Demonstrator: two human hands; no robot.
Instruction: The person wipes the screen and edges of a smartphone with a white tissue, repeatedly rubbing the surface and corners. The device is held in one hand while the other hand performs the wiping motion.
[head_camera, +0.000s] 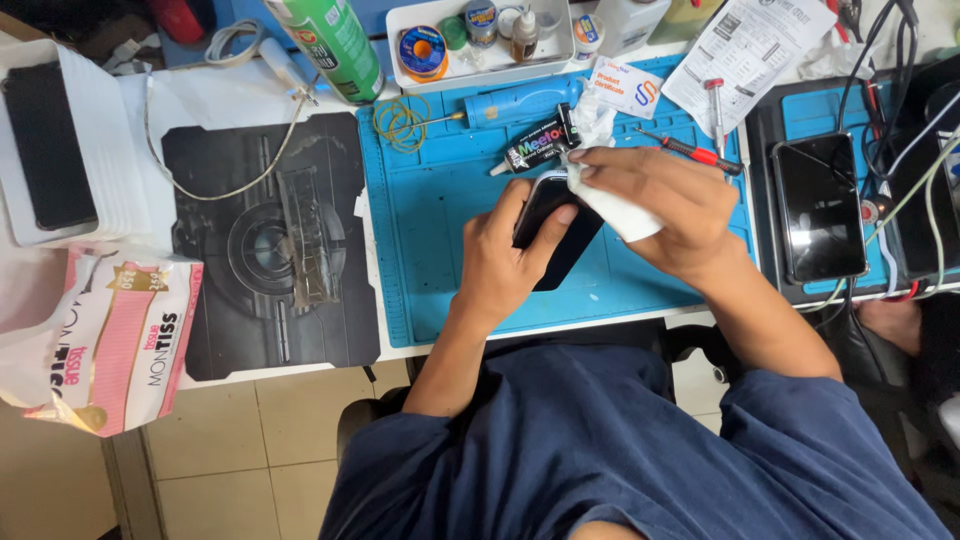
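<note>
Blue work mat (440, 270): left hand (505, 262) fingers clamped on black phone (556, 232); right hand (660, 205) fingers pinching white tissue (622, 215) against it

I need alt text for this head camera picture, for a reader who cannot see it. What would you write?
Seen from above, a seated person's left hand holds a dark phone over a blue work mat, while the right hand presses a white tissue against its top end. A black glue tube, a red screwdriver and a tissue pack lie around.
</note>
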